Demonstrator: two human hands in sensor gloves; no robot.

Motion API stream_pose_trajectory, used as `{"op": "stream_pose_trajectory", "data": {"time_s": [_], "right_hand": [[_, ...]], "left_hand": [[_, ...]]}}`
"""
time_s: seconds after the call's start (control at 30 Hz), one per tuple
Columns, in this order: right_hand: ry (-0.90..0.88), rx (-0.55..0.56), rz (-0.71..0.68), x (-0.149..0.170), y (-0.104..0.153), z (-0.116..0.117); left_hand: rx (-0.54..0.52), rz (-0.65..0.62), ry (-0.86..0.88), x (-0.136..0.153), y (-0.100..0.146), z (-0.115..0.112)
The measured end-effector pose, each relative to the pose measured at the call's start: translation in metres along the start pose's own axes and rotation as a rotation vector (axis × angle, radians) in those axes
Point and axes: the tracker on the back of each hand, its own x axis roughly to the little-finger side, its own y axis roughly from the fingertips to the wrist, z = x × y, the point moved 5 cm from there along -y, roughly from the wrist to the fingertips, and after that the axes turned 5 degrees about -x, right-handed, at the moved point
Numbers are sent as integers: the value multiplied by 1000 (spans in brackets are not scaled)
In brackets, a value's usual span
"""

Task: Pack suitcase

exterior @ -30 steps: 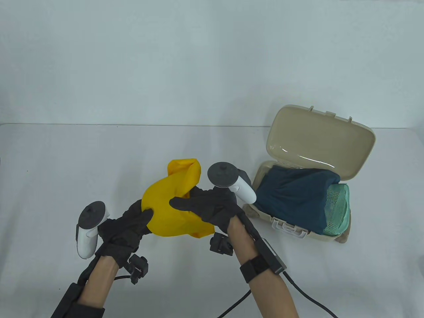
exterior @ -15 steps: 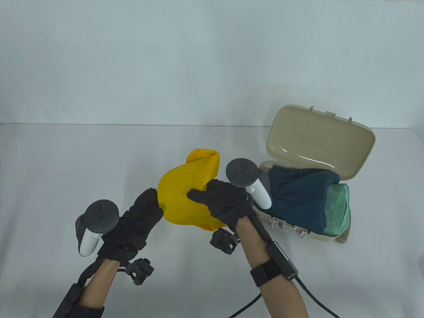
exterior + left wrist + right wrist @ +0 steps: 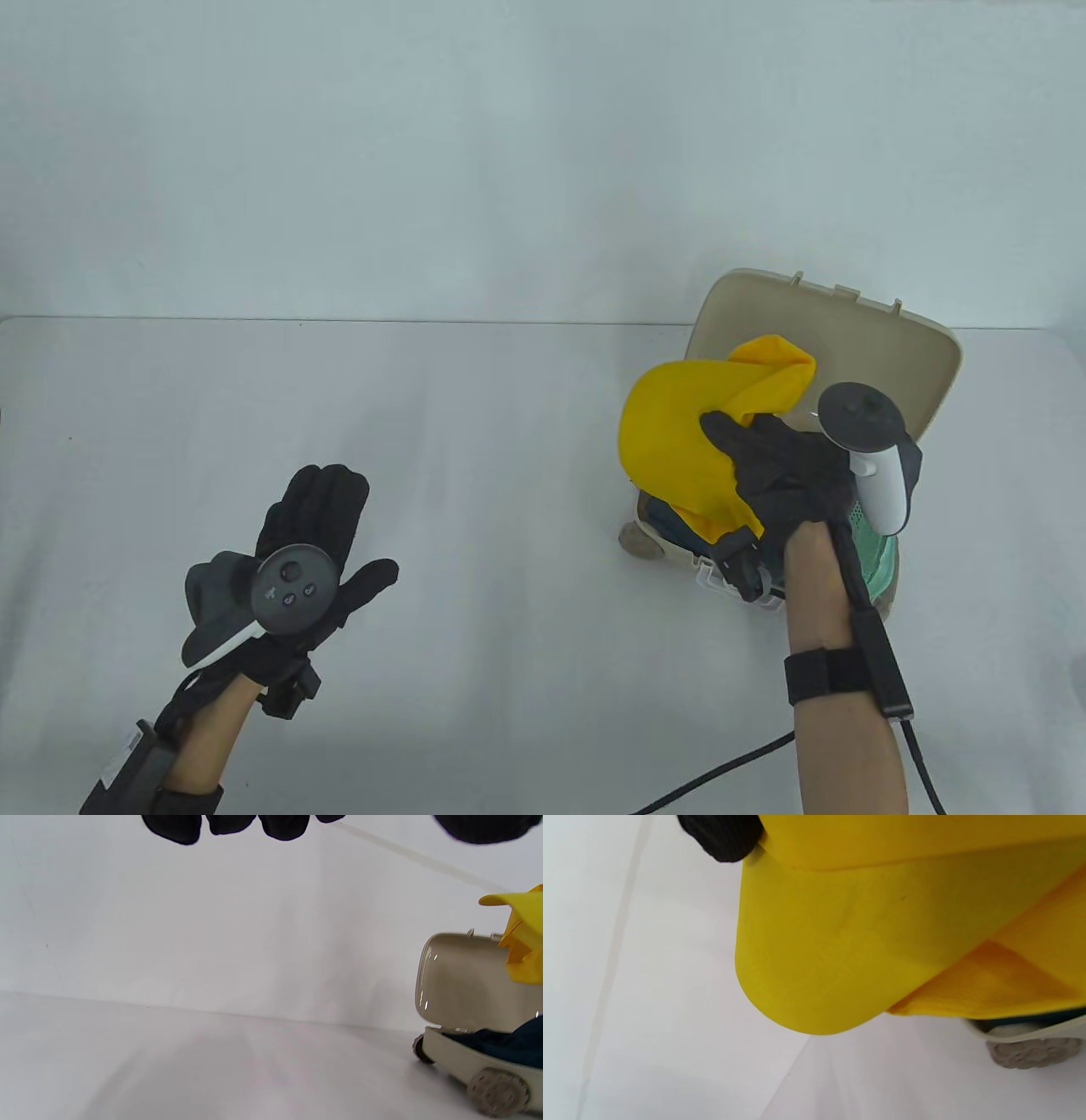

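1. The yellow cloth [image 3: 679, 433] hangs bunched above the open suitcase [image 3: 899, 356], clear of the table [image 3: 475, 475] and in front of the raised lid. Its upper fold sticks up toward the lid; its lower corner droops toward the suitcase's front edge.
2. In the right wrist view the same yellow cloth [image 3: 882, 933] fills most of the frame, a rounded fold hanging down, with the suitcase rim and one of its wheels [image 3: 1035, 1053] just below it at the right.
3. The right hand [image 3: 785, 475] grips the cloth: its fingers are curled into the fabric and the thumb [image 3: 721, 424] lies across the top of the bundle. The hand is directly above the suitcase's front half.
4. Inside the suitcase, under the cloth, lies a dark blue garment [image 3: 509, 1041]; a green mesh item [image 3: 878, 552] shows at the suitcase's right side, beside the right wrist.
5. The suitcase lid [image 3: 462, 984] stands upright behind the body, seen from the left wrist view with two wheels on the near side.
6. The left hand [image 3: 318, 543] is well to the left of the suitcase, above bare table, holding nothing. Its fingers are stretched out together and the thumb is spread wide.
7. The left hand's fingertips [image 3: 174, 827] hang in at the top of its wrist view, touching nothing.
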Motion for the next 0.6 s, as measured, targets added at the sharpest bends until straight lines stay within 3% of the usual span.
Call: {"op": "stream_pose_trajectory", "data": {"time_s": [0.2,0.6], "right_hand": [[-57,49,114,58,-14,-16],[-167,74,247,134,-39,-16]], "left_hand": [[63,1,-114,5,2,-29],[100,-17,-145,2,2,-40]]}}
